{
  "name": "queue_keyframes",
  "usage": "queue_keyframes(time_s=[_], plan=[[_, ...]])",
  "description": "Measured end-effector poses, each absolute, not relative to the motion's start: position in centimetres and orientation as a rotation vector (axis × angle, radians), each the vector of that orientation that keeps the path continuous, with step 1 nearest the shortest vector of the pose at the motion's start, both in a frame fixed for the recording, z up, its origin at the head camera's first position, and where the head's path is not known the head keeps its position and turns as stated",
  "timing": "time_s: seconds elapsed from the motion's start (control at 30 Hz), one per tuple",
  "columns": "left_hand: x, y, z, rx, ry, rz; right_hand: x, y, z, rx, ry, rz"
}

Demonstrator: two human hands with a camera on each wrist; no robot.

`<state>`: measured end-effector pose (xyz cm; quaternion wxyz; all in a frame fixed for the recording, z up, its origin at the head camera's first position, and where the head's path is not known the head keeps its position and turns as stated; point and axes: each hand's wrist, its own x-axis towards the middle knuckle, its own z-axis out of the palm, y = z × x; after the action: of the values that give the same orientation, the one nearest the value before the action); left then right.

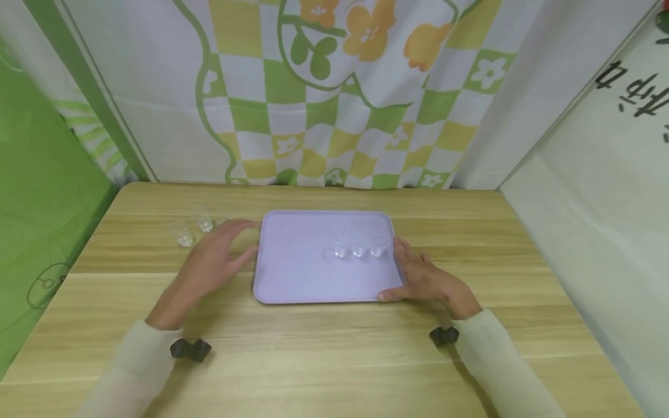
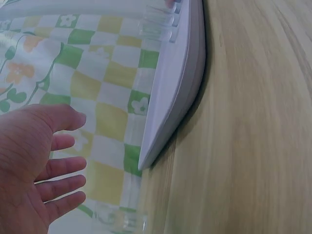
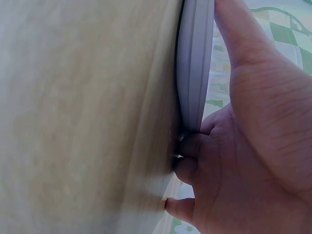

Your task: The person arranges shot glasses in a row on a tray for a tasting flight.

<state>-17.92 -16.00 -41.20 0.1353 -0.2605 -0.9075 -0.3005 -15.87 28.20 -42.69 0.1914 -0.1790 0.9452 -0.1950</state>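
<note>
I see left hand [image 1: 211, 255] empty, loosely open, partly hiding faint cup [image 1: 223, 217]; right hand [image 1: 425, 278] grasps tray [image 1: 298, 264], contact half-hidden.

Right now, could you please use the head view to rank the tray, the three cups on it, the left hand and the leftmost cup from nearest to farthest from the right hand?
1. Tray: touching the right hand.
2. Three cups: on the tray's right half.
3. Left hand: beside the tray's left edge.
4. Leftmost cup: past the left hand.
</note>
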Motion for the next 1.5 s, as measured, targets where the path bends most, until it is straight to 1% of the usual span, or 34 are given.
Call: queue_keyframes(time_s=[0.87,1.17,1.5], plan=[[-17.9,-21.2,-40.7,-0.602,-2.525,-0.878,-15.9,28.0,-42.5,-0.499,2.647,-0.541],[-18.6,-23.0,-41.4,-0.426,-2.643,-0.952,-15.9,28.0,-42.5,-0.501,2.646,-0.535],[-19.1,-24.5,-41.9,-0.333,-2.721,-0.947,-15.9,28.1,-42.5,-0.5,2.647,-0.538]])
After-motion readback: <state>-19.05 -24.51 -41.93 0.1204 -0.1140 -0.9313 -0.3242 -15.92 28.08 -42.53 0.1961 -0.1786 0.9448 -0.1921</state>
